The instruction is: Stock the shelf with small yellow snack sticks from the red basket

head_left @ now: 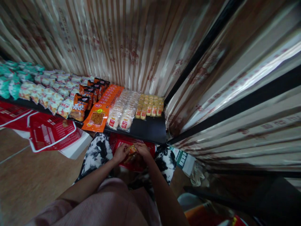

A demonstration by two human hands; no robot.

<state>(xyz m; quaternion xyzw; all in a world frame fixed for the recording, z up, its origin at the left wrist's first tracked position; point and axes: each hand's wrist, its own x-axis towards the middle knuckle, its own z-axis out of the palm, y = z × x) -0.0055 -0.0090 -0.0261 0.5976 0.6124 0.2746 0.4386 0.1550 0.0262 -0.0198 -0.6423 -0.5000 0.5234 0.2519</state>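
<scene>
My left hand [121, 153] is pinching one side of a small yellow packet [132, 149], and my right hand [143, 150] is gripping its other side, the fingers of both hands bending in around it. I am holding the packet between my knees, just above a red basket [152, 151], where some brownish things are lying too dim for me to make out. My black-and-white trousers [98, 150] are framing the basket on both sides. Ahead of me, a black shelf [150, 130] is bearing rows of goods: yellow packets [154, 110] are standing toward the right end, clear-wrapped round cakes [125, 121] are lining up beside them, then orange pouches [97, 118] are overlapping in a column. Farther left, black-and-orange bags [79, 108], white bags [66, 107] and green bags [14, 86] are crowding together. A striped, shiny sheet [131, 47] is hanging behind the shelf.
</scene>
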